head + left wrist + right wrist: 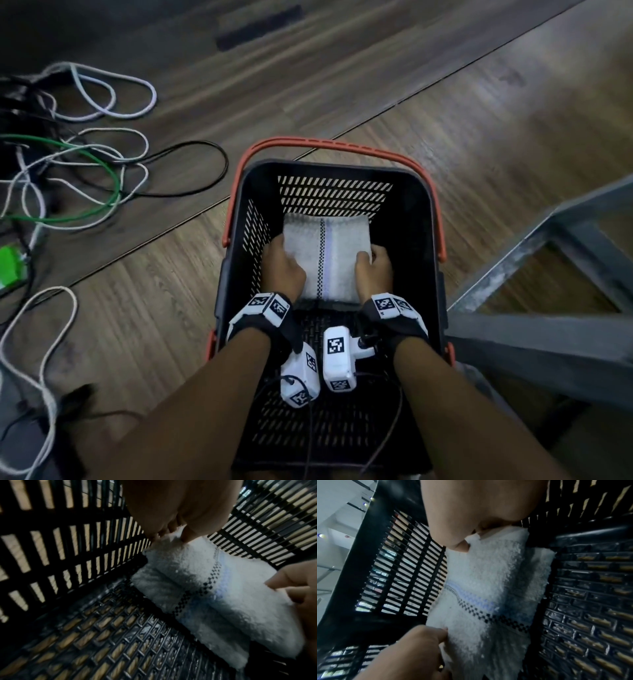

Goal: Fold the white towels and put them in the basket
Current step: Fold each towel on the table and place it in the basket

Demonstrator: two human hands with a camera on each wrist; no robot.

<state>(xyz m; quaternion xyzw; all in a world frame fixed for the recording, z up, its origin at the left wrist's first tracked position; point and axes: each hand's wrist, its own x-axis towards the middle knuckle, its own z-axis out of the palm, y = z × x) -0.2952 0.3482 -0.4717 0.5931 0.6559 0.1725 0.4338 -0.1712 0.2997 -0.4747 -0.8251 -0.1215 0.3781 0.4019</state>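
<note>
Towel: the folded white towel (327, 255), with a checked dark stripe and a pale blue band down its middle, is inside the basket (416, 219), toward the far end; it looks held just above the mesh floor, though I can't be sure it isn't touching
Left hand: the left hand (282, 265) pinches the towel's left edge, thumb on top and fingers curled under
Right hand: the right hand (373, 269) grips the right edge the same way, fingers closed round the cloth
Basket: black slatted plastic with red handles (320, 145) folded down along the rim, standing on the wooden floor (479, 130)
Around it: a tangle of white, green and black cables (85, 164) lies on the floor well to the left; a grey metal frame (534, 301) stands just beside the basket on the right
In the way: the wrist cameras (317, 363) and both forearms cover the near half of the basket from above
Left wrist view: shows the towel's stacked layers (202, 588) at the near edge and the bare mesh floor (106, 635) beside it, hidden from the head camera
Right wrist view: shows the towel (488, 588) close to the slatted far wall (406, 574), with the left hand's fingers (426, 635) on its other edge
</note>
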